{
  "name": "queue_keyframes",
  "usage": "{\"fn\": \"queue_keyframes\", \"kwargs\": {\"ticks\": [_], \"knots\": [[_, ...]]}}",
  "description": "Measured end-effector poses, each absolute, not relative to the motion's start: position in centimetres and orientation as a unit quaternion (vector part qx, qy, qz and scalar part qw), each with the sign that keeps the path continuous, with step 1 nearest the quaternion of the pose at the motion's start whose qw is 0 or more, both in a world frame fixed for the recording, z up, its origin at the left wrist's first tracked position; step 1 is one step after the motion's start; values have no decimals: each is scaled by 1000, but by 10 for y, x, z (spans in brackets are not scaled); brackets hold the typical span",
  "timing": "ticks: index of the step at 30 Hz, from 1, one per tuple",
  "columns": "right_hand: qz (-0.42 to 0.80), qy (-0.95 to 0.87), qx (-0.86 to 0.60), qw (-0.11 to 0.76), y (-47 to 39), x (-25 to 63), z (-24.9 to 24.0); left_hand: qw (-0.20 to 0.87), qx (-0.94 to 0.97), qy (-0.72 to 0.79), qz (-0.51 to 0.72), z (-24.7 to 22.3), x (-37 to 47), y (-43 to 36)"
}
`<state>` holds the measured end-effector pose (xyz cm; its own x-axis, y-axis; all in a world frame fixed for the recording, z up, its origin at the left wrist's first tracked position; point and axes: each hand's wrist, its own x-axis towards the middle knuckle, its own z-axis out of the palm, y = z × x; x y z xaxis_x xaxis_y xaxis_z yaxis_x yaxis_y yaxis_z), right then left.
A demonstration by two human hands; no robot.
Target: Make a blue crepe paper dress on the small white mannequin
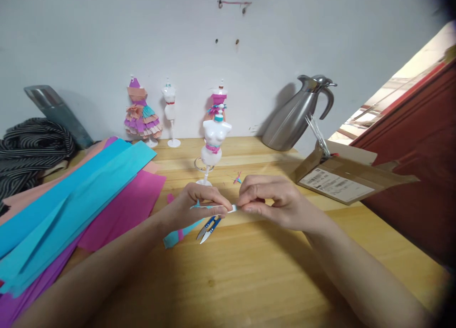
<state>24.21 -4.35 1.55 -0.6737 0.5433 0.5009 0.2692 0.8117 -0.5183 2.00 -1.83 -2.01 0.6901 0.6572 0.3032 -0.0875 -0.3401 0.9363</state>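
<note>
A narrow white and light-blue strip (232, 208) is stretched between my two hands above the table. My left hand (203, 202) pinches its left end between thumb and fingers, and a light-blue piece shows behind the fingers. My right hand (270, 202) pinches the other end, its fingertips closed. Blue-handled thread snips (209, 229) lie just below my left hand. Light-blue and pink crepe paper scraps (174, 238) are beside them. Behind my hands stands a small white mannequin (215, 135) with a teal neck band and a pink waist band.
Crepe paper sheets (107, 195) cover the table's left side. At the wall stand a dressed mannequin (140, 111), a white mannequin (170, 111) and another in pink (218, 100). A steel jug (294, 116) and an open cardboard box (338, 176) are at right.
</note>
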Motion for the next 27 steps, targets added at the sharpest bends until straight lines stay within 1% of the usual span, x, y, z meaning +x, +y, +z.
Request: {"fn": "queue_keyframes", "kwargs": {"ticks": [3,5,7,9,13,16,19,22,27], "knots": [[108,-918,-216,315,-49,238,15,556,726,210,346,-21,22,-20],[10,-929,-233,286,-52,235,14,573,710,232,338,-20,23,-21],[-49,-926,-256,275,-53,233,13,591,689,255,334,-18,24,-22],[-34,-913,-273,302,-54,232,14,601,676,264,334,-15,24,-24],[33,-874,-273,400,-61,224,17,580,701,250,331,-11,26,-28],[11,-865,-245,439,-70,212,15,535,733,249,338,-13,28,-32],[-50,-871,-247,423,-78,204,11,496,754,257,346,-17,30,-36],[-103,-875,-254,399,-80,202,8,491,753,266,348,-17,31,-39],[-148,-875,-238,394,-81,204,13,478,766,265,338,-5,33,-44]]}}
